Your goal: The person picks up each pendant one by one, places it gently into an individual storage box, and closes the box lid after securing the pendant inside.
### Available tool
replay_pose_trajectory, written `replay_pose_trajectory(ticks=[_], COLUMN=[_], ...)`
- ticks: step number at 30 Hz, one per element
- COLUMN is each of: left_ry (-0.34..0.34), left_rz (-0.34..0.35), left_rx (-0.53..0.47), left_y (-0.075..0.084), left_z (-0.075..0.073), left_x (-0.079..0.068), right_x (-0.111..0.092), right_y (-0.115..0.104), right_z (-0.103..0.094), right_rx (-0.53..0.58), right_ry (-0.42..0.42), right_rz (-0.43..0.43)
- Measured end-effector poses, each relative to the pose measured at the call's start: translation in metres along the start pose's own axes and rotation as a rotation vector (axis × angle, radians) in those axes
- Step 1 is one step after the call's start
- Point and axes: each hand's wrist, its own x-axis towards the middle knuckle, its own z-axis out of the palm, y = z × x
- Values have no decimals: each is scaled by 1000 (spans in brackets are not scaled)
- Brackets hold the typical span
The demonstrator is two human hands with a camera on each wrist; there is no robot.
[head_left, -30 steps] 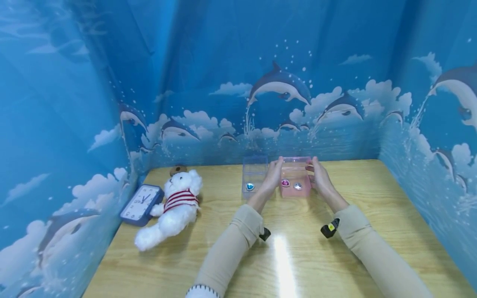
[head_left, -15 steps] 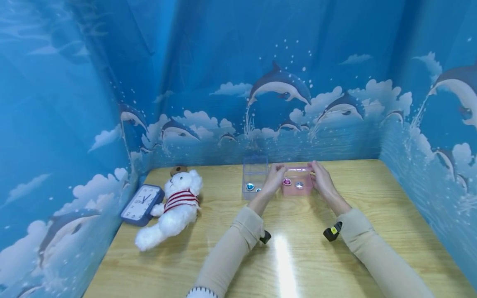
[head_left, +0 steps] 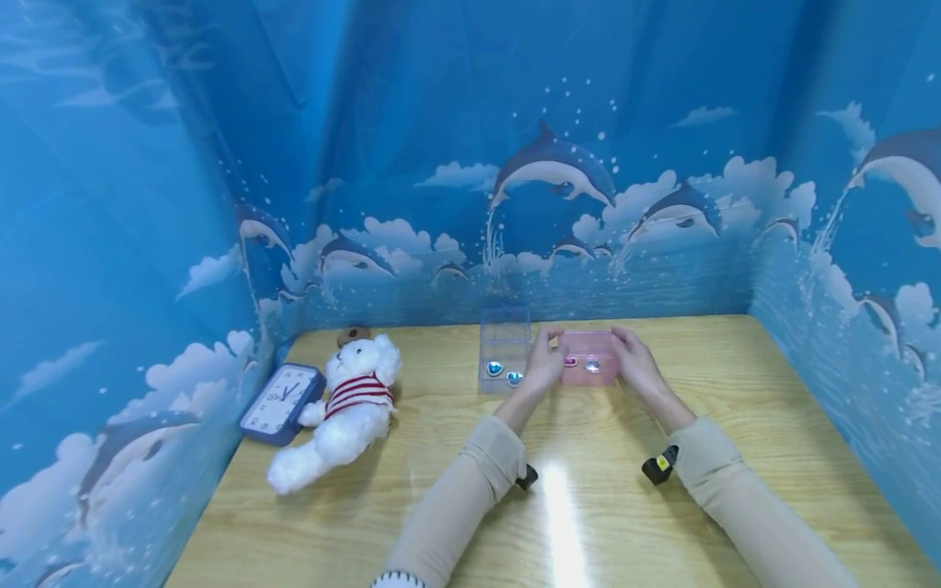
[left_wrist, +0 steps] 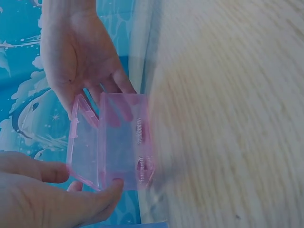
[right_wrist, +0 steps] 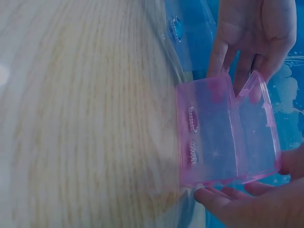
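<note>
A clear pink plastic box (head_left: 591,377) stands on the table between both hands, its hinged lid (left_wrist: 84,142) tilted partway down. Inside lie a pink gem (head_left: 571,362) and a clear gem (head_left: 592,367), seen edge-on as beaded rims in the wrist views. My left hand (head_left: 546,359) holds the box's left side, thumb on the wall and fingers at the lid. From the right side, my right hand (head_left: 641,367) holds it likewise, fingers at the wall and lid (right_wrist: 263,128). The left hand partly covers the pink gem in the head view.
Left of the pink box stands a clear bluish box (head_left: 505,331) with its lid up and two blue gems (head_left: 495,368) inside. A white plush bear (head_left: 345,416) in a striped shirt lies beside a blue clock (head_left: 282,403). A dolphin-print curtain (head_left: 441,204) surrounds the table.
The pink box's lid has swung from upright down toward the box, both hands lowering with it. The box has shifted slightly right, and the second blue gem in the bluish box has come into view.
</note>
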Motion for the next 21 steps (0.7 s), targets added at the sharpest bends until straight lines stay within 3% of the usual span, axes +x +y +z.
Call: replay_pose_trajectory(ticks=[10, 16, 21], left_ry=[8, 16, 18], left_rz=[66, 82, 96], left_rx=[14, 59, 103], left_y=[-8, -12, -14], left_z=[4, 5, 6], left_x=[-1, -3, -5], right_x=[-1, 0, 0], right_y=[3, 5, 9], right_z=[3, 4, 5], right_rx=[-40, -16, -68], right_ry=[2, -5, 14], right_rz=[-10, -3, -8])
